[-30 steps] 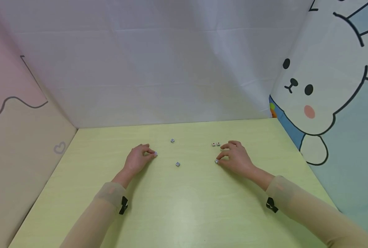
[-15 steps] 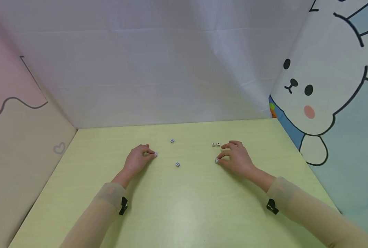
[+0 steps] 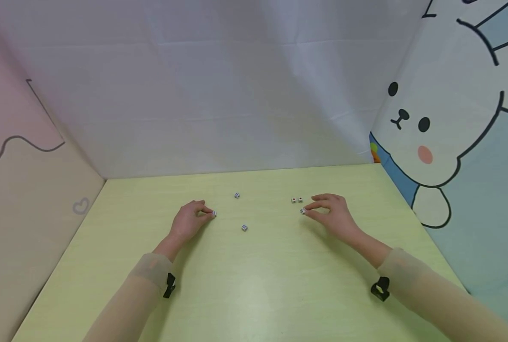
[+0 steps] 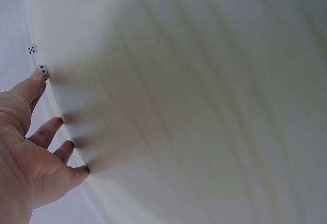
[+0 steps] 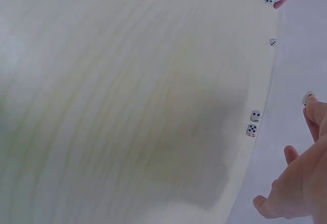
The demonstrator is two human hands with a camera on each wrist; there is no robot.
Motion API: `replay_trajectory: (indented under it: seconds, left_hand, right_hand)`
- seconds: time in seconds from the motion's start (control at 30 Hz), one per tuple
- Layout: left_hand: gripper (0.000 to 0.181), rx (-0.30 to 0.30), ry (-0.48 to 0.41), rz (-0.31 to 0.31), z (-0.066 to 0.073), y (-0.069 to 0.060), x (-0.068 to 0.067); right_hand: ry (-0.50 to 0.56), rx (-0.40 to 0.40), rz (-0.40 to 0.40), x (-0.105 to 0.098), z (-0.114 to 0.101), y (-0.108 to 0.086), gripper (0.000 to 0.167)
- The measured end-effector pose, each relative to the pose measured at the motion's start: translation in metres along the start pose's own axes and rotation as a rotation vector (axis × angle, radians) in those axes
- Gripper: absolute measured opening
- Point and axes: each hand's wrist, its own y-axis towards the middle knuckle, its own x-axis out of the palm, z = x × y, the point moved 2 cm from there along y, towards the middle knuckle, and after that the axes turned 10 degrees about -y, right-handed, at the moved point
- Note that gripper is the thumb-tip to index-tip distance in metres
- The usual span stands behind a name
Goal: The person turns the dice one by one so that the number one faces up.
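My left hand pinches a small white die between thumb and forefinger at the left of the table. In the left wrist view this die shows dark blue dots, and the other fingertips touch the tabletop. My right hand pinches another die between thumb and fingertips, held off the table. The right wrist view has that die at its right edge, partly covered by a fingertip. Just beyond it, two dice sit side by side on the table.
Two more dice lie apart between the hands, a far die and a nearer die. The pale yellow table meets a white cloth backdrop behind. Printed panels stand at left and right.
My right hand has lifted its die off the table and moved it away from me, nearer the pair of dice. The left hand and the loose dice have stayed in place.
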Motion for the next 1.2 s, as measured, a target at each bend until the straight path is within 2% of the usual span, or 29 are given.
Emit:
replay_trajectory:
  seconds: [0.1, 0.3, 0.43, 0.53, 0.8, 0.97, 1.2]
  left_hand:
    - [0.017, -0.003, -0.004, 0.0, 0.0, -0.001, 0.0]
    - [0.018, -0.004, -0.006, -0.003, 0.001, -0.002, 0.0]
    - [0.018, -0.004, -0.006, -0.002, 0.001, -0.002, 0.0]
    - [0.018, -0.005, -0.012, 0.0, 0.001, -0.003, -0.001]
    - [0.018, -0.002, -0.016, -0.002, 0.002, -0.003, -0.001]
    - [0.018, -0.003, -0.014, 0.0, 0.001, -0.003, -0.001]
    - [0.018, -0.005, -0.016, 0.004, 0.002, -0.003, -0.002]
  right_hand:
    - [0.08, 0.03, 0.013, -0.004, 0.002, 0.0, 0.025]
    - [0.254, 0.158, -0.005, -0.006, 0.005, -0.005, 0.041]
    - [0.31, 0.215, 0.0, -0.004, 0.007, -0.008, 0.045]
    - [0.273, 0.203, 0.018, 0.0, 0.01, -0.008, 0.04]
    - [0.046, 0.136, 0.036, 0.016, 0.019, -0.007, 0.028]
    - [0.0, 0.11, 0.049, 0.024, 0.02, -0.006, 0.021]
    - [-0.006, 0.139, 0.006, 0.03, 0.021, -0.006, 0.021]
